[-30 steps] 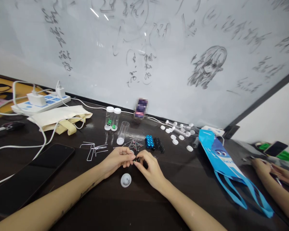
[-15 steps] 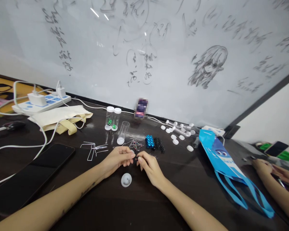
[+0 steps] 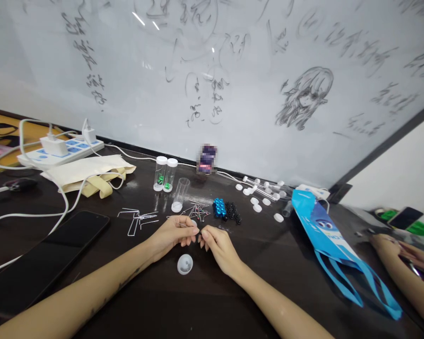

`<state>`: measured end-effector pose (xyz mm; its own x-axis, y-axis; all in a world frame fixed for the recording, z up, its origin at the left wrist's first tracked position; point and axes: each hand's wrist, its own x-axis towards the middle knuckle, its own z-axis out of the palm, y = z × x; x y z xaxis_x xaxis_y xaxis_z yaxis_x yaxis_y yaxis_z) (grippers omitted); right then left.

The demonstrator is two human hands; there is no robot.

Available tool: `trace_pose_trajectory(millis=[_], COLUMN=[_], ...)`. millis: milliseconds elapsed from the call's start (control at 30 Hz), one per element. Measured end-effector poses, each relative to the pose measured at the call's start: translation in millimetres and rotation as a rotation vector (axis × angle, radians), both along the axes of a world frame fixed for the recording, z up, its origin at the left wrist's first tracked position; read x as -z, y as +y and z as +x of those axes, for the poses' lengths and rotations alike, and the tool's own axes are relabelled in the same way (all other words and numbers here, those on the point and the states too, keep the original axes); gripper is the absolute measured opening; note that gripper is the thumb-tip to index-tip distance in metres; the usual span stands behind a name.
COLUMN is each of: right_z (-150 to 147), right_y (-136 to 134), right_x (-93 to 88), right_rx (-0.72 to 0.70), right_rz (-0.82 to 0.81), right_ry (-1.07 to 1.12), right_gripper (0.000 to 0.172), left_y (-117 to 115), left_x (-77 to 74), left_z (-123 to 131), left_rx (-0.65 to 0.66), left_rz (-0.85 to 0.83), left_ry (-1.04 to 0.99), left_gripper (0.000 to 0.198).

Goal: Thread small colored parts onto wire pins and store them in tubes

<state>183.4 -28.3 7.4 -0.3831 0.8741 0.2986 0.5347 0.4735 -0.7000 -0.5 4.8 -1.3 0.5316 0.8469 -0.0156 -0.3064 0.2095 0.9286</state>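
Near the table's middle, my left hand is pinched closed, and a thin metal piece shows at its fingers. My right hand is also pinched closed, its fingertips close to the left ones; anything in it is too small to name. Just below them stands a small white cup with small dark bits inside. Behind my hands lie thin metal pins, blue beads and black beads. An open clear tube stands beside two capped tubes holding green pieces.
Bent wires and a black phone lie left. Behind them are a cream bag and a power strip. White caps and a blue bag lie right, near another person's hands.
My right hand has shifted slightly left and its fingertips are closer to those of my left hand. The left hand has barely moved.
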Motion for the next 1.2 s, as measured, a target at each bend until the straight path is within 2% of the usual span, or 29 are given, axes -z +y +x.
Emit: trace_pose_trajectory(millis=[233,300,400,467,633,767,900,1067,1200], right_z=[-0.8,0.0,0.9,0.4,-2.3,-1.5,-0.9,-2.4,-1.7], right_y=[-2.5,-2.6,-1.8,-1.8,-4.7,-5.0,-3.3,-4.2,-4.8], right_x=[-5.4,-4.9,-4.0,-4.3,-6.7,-7.6,-7.3,-6.8,-6.1], right_rx=[0.035,0.038,0.027,0.027,0.061,0.035,0.018,0.047,0.026], right_rz=[0.046,0.033,0.034,0.057,0.110,0.087,0.082,0.108,0.140], right_ry=[0.053,0.065,0.030,-0.003,0.043,0.034,-0.059,-0.020,0.014], right_gripper=[0.018,0.021,0.036,0.038,0.013,0.016,0.034,0.006,0.006], left_y=[1.4,1.0,0.4,0.2,0.5,0.4,-0.1,-0.3,0.0], left_x=[1.7,0.9,-0.4,-0.7,0.1,0.2,-0.6,-1.8,-1.3], left_z=[0.3,0.2,0.1,0.1,0.3,0.5,0.1,0.0,0.5], left_rx=[-0.013,-0.009,0.009,0.012,-0.011,0.019,0.017,0.005,0.005], left_rz=[-0.031,-0.023,-0.006,-0.002,-0.008,-0.003,-0.008,-0.039,-0.052], left_ry=[-0.026,-0.020,0.001,0.005,-0.023,-0.014,-0.006,-0.029,-0.041], left_gripper=[0.020,0.020,0.020,0.020,0.020,0.020,0.021,0.020,0.022])
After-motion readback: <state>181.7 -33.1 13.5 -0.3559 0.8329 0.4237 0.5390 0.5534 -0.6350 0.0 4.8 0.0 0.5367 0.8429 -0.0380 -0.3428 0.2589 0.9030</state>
